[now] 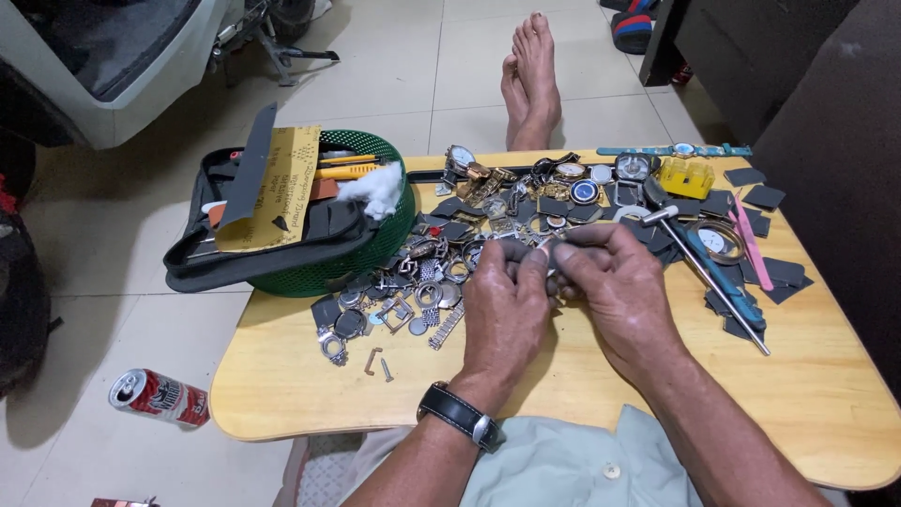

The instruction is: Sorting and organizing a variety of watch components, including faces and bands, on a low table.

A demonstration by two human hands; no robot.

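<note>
Both my hands meet over the middle of a small light wooden table. My left hand, with a black-strapped wristwatch on its wrist, and my right hand pinch a small metal watch part between their fingertips. The part is mostly hidden by the fingers. Just beyond them lies a heap of watch cases, dials and metal bracelet pieces. A blue-handled tool with a long metal shaft lies right of my right hand.
A green basket at the table's left holds a black tool pouch, yellow card and white cotton. Dark square pads, a yellow box and a pink strip lie right. My bare feet stretch beyond; a drink can lies on the tiled floor.
</note>
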